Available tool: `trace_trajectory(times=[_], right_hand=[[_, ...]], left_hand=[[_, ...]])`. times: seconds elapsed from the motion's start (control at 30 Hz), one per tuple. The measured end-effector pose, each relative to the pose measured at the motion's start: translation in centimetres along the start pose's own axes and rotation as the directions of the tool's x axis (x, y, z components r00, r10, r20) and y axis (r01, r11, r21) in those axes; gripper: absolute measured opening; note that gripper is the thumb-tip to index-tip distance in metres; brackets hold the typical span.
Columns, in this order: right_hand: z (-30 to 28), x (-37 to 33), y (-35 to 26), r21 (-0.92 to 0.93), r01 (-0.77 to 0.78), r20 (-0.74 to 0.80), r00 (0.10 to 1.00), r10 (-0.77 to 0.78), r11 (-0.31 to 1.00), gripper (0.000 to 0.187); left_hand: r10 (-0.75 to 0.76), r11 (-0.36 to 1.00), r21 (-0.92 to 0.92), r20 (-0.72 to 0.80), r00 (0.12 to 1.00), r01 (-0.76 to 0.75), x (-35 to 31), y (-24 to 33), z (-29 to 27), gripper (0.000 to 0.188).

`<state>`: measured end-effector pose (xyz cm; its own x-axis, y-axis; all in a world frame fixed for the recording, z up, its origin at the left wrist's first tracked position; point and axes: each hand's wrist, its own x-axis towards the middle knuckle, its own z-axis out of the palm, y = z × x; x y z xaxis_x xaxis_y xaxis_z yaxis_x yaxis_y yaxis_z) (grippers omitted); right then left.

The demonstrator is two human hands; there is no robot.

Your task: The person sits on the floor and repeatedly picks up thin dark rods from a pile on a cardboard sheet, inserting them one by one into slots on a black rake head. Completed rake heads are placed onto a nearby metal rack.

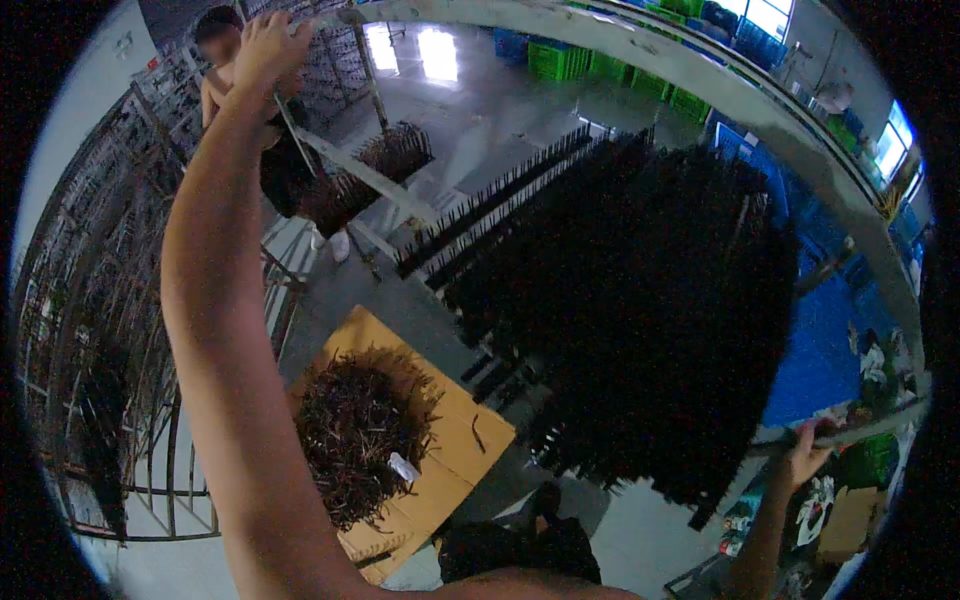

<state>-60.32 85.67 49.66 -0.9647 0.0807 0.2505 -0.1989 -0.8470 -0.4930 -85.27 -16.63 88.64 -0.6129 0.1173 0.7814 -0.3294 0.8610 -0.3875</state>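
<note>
A large pale metal frame (640, 45) arcs across the top and down the right side of the view. My left arm is stretched up and forward, and my left hand (268, 48) is closed over the frame's upper left end. Low on the right, my right hand (806, 455) has its fingers wrapped round a bar of the same frame. Between my arms, a wide dark mass of toothed bars (620, 310) fills the middle, too dark to make out singly.
Below left, a cardboard sheet (468, 445) bears a heap of thin dark pieces (360, 430) and a white scrap (403, 467). Wire racks (110, 330) stand left. Another person (220, 75) is beyond my left hand. Green crates (560, 62) and blue sheeting (815, 345) lie farther off.
</note>
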Motion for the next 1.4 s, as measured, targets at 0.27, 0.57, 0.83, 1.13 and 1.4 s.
trace_trajectory(times=[0.27, 0.57, 0.83, 1.13, 1.4], right_hand=[[20.3, 11.4, 18.8, -0.976, 0.16, 0.217, 0.781, -0.585, -0.148, 0.036], [29.1, 15.9, 28.5, -0.968, 0.163, 0.059, 0.888, -0.456, 0.192, 0.045], [34.2, 19.2, 36.9, -0.934, 0.325, 0.246, 0.887, -0.39, 0.151, 0.048], [38.7, 22.8, 48.4, -0.934, 0.322, 0.285, 0.934, -0.216, 0.158, 0.046], [43.6, 24.7, 55.0, -0.935, 0.235, 0.212, 0.971, -0.113, 0.265, 0.044]], left_hand=[[0.062, 0.998, 0.015, 0.029, 0.998, -0.063, -12.1, -4.8, -2.5, 0.034], [-0.046, 0.787, -0.345, 0.794, 0.606, 0.511, -48.6, 11.6, -10.6, 0.023], [-0.004, -0.126, 0.767, 0.634, -0.773, 0.629, -84.6, 28.7, -35.2, 0.024], [0.101, -0.543, 0.611, 0.728, -0.678, 0.576, -79.9, 29.1, -35.0, 0.015], [0.156, -0.681, 0.361, 0.922, -0.355, 0.638, -80.4, 27.5, -21.6, 0.024]])
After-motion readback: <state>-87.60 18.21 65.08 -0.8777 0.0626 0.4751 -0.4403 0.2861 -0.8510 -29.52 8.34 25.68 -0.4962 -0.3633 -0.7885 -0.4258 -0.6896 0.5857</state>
